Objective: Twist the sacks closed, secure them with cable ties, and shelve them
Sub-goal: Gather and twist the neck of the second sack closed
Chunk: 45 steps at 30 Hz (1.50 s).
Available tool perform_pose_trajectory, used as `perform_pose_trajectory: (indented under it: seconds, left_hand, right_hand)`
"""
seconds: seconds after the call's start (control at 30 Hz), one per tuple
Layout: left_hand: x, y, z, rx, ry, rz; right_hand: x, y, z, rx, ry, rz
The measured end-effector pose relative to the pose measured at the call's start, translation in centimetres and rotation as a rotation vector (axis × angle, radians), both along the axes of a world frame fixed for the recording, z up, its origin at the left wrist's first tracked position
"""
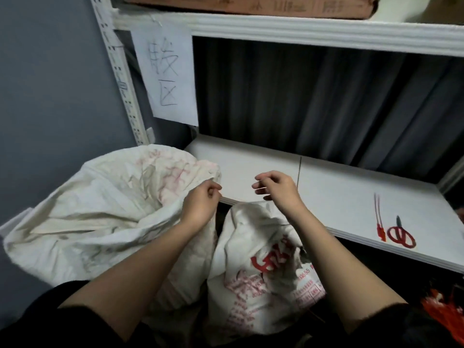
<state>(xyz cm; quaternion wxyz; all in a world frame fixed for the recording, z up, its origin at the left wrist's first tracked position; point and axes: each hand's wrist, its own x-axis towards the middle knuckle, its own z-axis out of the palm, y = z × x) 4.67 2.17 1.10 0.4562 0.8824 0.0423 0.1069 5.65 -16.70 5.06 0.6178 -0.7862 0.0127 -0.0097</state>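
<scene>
Sacks sit below the front edge of the shelf (326, 197): a large crumpled white one (100, 209) at 9 o'clock, its top resting against the shelf corner, and a smaller one with red print (263, 272) at 6 o'clock, between the person's forearms. The left hand (200, 204) has its fingers curled, thumb and forefinger pinched together by the edge of the large sack's cloth; whether it holds the cloth or something thin cannot be told. The right hand (276, 189) is also curled, with a thin light strand across its fingertips. A dark tie (298, 172) stands up just behind this hand, at 12 o'clock from it; a thin dark line also shows at the small sack's neck under the wrist. I cannot tell if the hand grips the tie itself.

On the shelf at 3 o'clock lie two red ties (379, 217) and, touching them, red-handled scissors (401, 234). A paper sign (168, 71) with handwriting hangs from the upper shelf at 11 o'clock. More red ties (444, 315) lie in a heap at 4 o'clock.
</scene>
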Motion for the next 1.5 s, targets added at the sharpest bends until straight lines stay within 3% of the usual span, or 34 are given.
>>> perform_pose_trajectory:
  seconds: [0.07,0.17,0.27,0.37,0.47,0.63,0.73,0.83,0.93,1.0,1.1,1.27,1.37,1.5]
  left_hand:
    - [-0.4,2.2,0.4,0.103,-0.038,0.045]
    - [-0.9,5.4,0.3,0.444,-0.111,0.064]
    - [-1.1,7.8,-0.7,0.789,0.072,0.033]
    - [-1.0,9.3,-2.0,0.909,0.225,0.001]
    - [-0.7,10.2,-2.3,0.874,0.192,0.033]
    - [0.3,13.1,0.1,0.481,0.172,0.158]
    - [0.8,15.2,2.0,0.382,0.184,0.201]
    - [0.4,15.7,2.5,0.33,0.169,0.195]
    - [-0.2,15.5,2.8,0.261,0.159,0.16]
    - [-0.6,15.4,3.2,0.232,0.157,0.128]
    - [-1.1,14.8,3.7,0.264,0.15,0.048]
    - [-1.7,14.3,3.9,0.424,0.101,0.095]
    - [-2.1,14.3,3.5,0.605,-0.087,0.111]
    - [-1.5,13.5,3.0,0.598,-0.189,-0.027]
  right_hand:
    - [0.3,3.0,-0.6,0.014,0.125,0.131]
    - [0.3,7.1,-2.5,-0.132,0.235,0.243]
    - [-0.1,9.6,-4.0,-0.158,0.319,0.282]
    - [0.2,11.0,-5.3,-0.175,0.342,0.273]
    - [0.7,11.4,-5.9,-0.184,0.323,0.268]
    - [1.3,11.1,-7.7,-0.27,0.387,0.295]
    - [0.8,11.7,-9.4,-0.336,0.513,0.368]
    - [0.1,14.0,-10.8,-0.351,0.373,0.365]
    - [0.0,16.6,-10.5,-0.217,0.223,0.219]
    - [0.3,17.8,-9.9,-0.258,0.143,0.174]
    - [1.4,18.7,-10.2,-0.455,0.0,0.125]
    - [2.0,17.9,-9.5,-0.335,-0.042,0.078]
    - [1.7,16.2,-7.5,-0.278,-0.157,0.016]
    - [1.9,14.7,-4.0,-0.175,-0.301,0.026]
